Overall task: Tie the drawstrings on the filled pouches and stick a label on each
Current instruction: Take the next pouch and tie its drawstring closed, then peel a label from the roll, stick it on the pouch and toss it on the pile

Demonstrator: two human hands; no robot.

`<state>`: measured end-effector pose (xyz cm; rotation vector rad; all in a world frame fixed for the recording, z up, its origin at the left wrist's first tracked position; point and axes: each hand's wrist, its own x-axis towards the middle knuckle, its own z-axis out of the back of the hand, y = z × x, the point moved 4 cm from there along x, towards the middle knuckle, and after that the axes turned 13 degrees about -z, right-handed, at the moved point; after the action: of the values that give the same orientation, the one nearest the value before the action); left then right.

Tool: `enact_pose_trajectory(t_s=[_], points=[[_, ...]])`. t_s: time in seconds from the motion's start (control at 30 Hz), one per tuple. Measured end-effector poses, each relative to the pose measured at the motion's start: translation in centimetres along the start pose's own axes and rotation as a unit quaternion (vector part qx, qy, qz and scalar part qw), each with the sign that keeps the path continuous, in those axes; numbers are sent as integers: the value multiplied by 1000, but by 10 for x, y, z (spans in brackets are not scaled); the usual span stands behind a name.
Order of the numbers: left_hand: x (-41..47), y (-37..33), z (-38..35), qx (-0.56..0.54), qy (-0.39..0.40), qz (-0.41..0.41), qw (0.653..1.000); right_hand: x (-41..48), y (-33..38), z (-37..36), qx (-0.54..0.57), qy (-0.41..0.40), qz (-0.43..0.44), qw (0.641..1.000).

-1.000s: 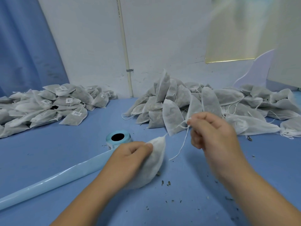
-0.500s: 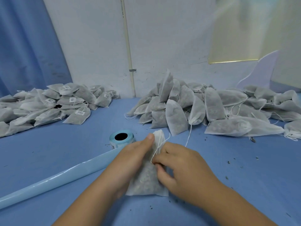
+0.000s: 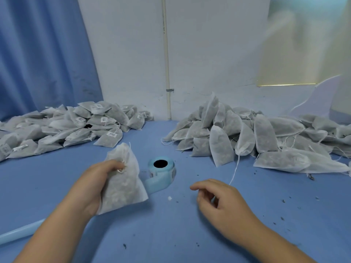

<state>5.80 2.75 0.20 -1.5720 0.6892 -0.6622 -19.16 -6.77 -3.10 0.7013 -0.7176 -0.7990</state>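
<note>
At the blue surface point(image 3: 171, 234), as I watch remotely through the head camera: the left hand point(image 3: 93, 186) grips a filled white pouch point(image 3: 125, 186), fingers curled round its gathered neck. The pouch's top points up and away, and its lower corner overlaps the pale blue backing strip point(image 3: 19, 232) that trails from the label roll point(image 3: 161, 168) toward the lower left. The right hand point(image 3: 226, 207) sits to the right of the roll, fingers loosely curled and holding nothing; I cannot tell whether it touches the surface. The roll stands on end between the two hands, a little beyond them. Against the wall, a heap of labelled pouches point(image 3: 76, 128) lies at left before a blue curtain point(image 3: 43, 54). A larger heap of pouches with loose strings point(image 3: 266, 133) lies at right, one drawstring point(image 3: 234, 171) dangling toward the right hand. Dark crumbs point(image 3: 311, 177) dot the surface.
</note>
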Motion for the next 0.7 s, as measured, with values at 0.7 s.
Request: enact_pose_trajectory(t_s=[0.7], points=[[-4, 21, -4, 378, 99, -130, 911, 110, 43, -63, -314, 201, -8, 928]])
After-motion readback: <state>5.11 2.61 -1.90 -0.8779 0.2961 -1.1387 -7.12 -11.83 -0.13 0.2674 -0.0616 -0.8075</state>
